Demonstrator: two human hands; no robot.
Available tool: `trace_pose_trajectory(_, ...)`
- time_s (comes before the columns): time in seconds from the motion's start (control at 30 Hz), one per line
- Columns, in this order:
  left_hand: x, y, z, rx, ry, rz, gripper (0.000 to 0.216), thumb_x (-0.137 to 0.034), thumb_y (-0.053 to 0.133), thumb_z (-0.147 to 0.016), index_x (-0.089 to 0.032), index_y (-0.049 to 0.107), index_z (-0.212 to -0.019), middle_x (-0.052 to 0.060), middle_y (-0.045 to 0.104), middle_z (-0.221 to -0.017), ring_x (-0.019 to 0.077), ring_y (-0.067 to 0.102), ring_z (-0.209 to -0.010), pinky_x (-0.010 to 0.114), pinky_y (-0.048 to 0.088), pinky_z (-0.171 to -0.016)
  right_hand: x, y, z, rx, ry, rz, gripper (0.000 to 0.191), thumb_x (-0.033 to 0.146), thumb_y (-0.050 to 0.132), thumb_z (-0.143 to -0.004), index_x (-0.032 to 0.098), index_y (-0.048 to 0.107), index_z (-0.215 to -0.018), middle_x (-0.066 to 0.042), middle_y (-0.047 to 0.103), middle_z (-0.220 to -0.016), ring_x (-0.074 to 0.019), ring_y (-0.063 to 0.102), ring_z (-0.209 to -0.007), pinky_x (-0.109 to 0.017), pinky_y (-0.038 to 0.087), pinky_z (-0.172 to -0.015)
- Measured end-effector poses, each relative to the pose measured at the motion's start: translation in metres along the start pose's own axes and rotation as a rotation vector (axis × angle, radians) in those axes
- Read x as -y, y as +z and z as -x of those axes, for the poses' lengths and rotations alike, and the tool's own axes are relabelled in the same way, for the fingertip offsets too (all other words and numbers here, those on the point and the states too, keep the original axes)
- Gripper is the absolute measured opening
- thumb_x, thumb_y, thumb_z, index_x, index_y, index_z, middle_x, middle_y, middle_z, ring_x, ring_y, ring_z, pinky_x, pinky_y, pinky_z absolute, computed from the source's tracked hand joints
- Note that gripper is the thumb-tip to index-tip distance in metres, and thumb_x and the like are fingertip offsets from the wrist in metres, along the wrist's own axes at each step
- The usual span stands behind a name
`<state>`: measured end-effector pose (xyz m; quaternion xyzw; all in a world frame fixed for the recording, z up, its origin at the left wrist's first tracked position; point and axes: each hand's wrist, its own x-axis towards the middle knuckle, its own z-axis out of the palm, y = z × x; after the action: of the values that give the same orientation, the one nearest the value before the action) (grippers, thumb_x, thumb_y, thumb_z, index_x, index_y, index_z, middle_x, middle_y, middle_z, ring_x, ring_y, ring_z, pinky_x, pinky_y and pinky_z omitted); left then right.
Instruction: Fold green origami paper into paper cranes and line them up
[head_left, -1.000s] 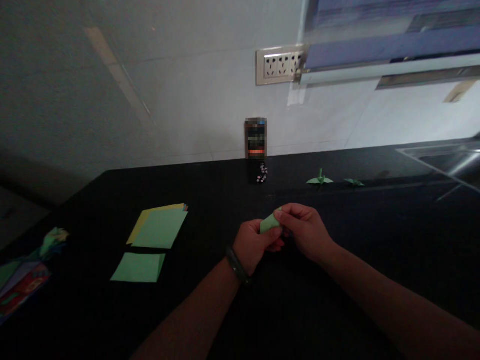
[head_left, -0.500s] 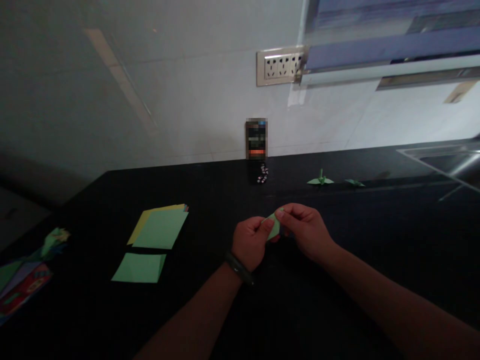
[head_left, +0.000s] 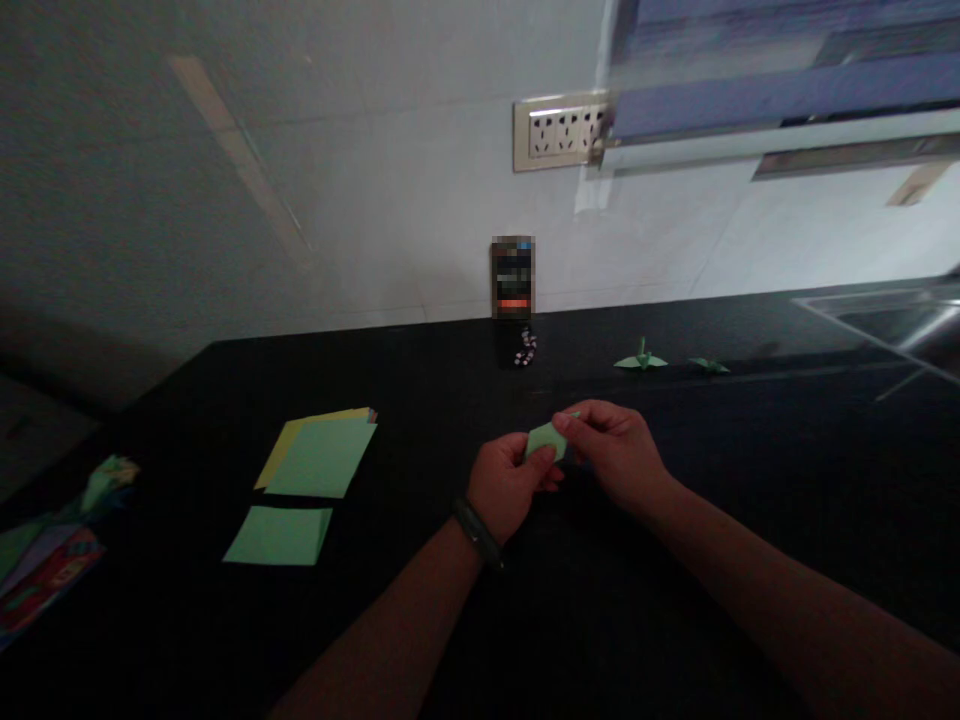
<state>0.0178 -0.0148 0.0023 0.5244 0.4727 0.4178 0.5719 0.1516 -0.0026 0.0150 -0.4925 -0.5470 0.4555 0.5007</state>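
Observation:
A small folded piece of green paper is held between my two hands above the black countertop. My left hand, with a dark band on its wrist, pinches the paper's lower left side under the thumb. At the paper's upper right edge, my right hand grips it between thumb and fingertips. Part of the paper is hidden behind the fingers. Beyond my right hand stands a folded green paper crane, with another small green folded paper piece to its right.
On the left lie a stack of green and yellow paper sheets and a separate green sheet. Colourful papers sit at the far left. A phone-like device leans on the wall behind a beaded string. A sink is at right.
The green paper has turned so that more of its face shows. My left thumb has shifted lower on it, and my right hand has moved slightly.

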Motion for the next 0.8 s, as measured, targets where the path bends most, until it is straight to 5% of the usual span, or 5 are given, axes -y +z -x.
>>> trace_pose_trajectory(0.27,-0.001,-0.004,0.000,0.018,0.096,-0.063,0.015,-0.023,0.058,-0.073,-0.013,0.059,-0.062,0.000,0.059,-0.055,0.0093,0.052,-0.050,0.022,0.041,-0.052,-0.012,0.000,-0.003,0.231,0.108,-0.165,0.023,0.037,0.066,-0.068,0.015,0.059,-0.069,0.003,0.056,-0.056,-0.0065,0.045,-0.043,-0.020,0.033,-0.041)
trace_pose_trajectory(0.43,-0.002,-0.004,0.001,0.032,0.105,-0.058,0.017,-0.025,0.059,-0.073,-0.012,0.061,-0.062,0.001,0.061,-0.056,0.0092,0.053,-0.051,0.021,0.042,-0.052,-0.005,-0.001,0.000,0.157,0.069,-0.128,0.025,0.034,0.069,-0.064,0.015,0.055,-0.057,0.005,0.050,-0.046,-0.0058,0.039,-0.040,-0.021,0.028,-0.041)
trace_pose_trajectory(0.6,-0.004,-0.005,0.000,0.087,-0.054,0.087,0.021,-0.031,0.056,-0.076,-0.012,0.063,-0.077,0.004,0.066,-0.066,0.0110,0.060,-0.056,0.023,0.046,-0.056,0.000,-0.003,-0.001,0.090,0.053,-0.069,0.025,0.034,0.069,-0.063,0.014,0.055,-0.054,0.005,0.049,-0.045,-0.0065,0.041,-0.042,-0.022,0.030,-0.042)
trace_pose_trajectory(0.8,-0.004,-0.005,-0.002,0.025,-0.087,0.104,0.026,-0.035,0.054,-0.077,-0.012,0.058,-0.067,0.000,0.060,-0.048,0.0095,0.055,-0.041,0.021,0.044,-0.045,-0.008,-0.001,-0.002,0.012,0.042,-0.070,0.027,0.037,0.069,-0.063,0.014,0.058,-0.056,0.004,0.050,-0.047,-0.0065,0.040,-0.042,-0.022,0.030,-0.042)
